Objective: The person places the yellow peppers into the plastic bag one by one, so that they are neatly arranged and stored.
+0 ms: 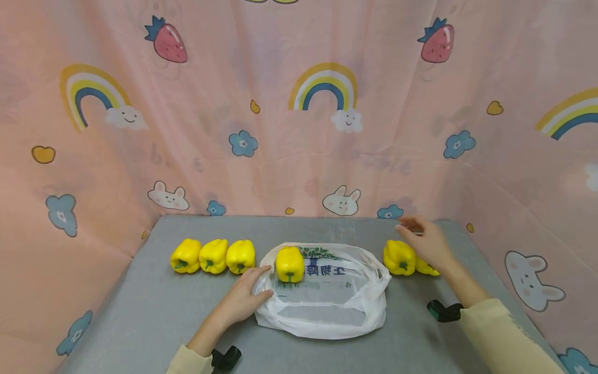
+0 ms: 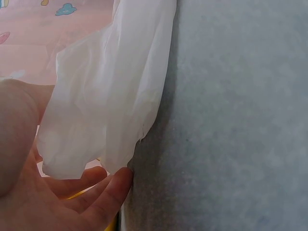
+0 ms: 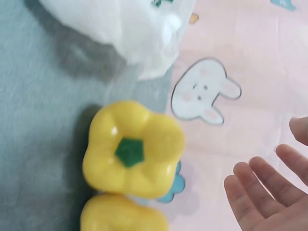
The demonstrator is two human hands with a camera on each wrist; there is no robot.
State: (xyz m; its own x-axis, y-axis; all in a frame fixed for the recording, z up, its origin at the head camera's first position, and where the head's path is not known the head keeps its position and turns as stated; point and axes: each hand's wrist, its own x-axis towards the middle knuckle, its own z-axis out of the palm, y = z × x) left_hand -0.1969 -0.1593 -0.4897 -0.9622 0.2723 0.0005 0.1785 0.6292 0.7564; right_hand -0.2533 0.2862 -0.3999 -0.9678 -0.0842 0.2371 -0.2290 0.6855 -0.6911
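A white plastic bag (image 1: 322,327) with printing lies spread wide on the grey table. One yellow bell pepper (image 1: 289,265) sits within the bag's rim, at its left side. My left hand (image 1: 245,295) is at the bag's left edge, thumb and fingers apart, with the white plastic (image 2: 106,96) between them in the left wrist view. Over at the right, my right hand (image 1: 427,241) hovers above two yellow peppers, holding nothing. Of these, the nearer pepper (image 1: 399,258) shows fully, and the other pepper (image 1: 426,267) is partly hidden by the hand.
Three more yellow peppers stand in a row left of the bag, the rightmost pepper (image 1: 241,256) close to my left hand. A pink patterned curtain (image 1: 280,171) hangs along the table's back and sides. Black devices are strapped at both wrists.
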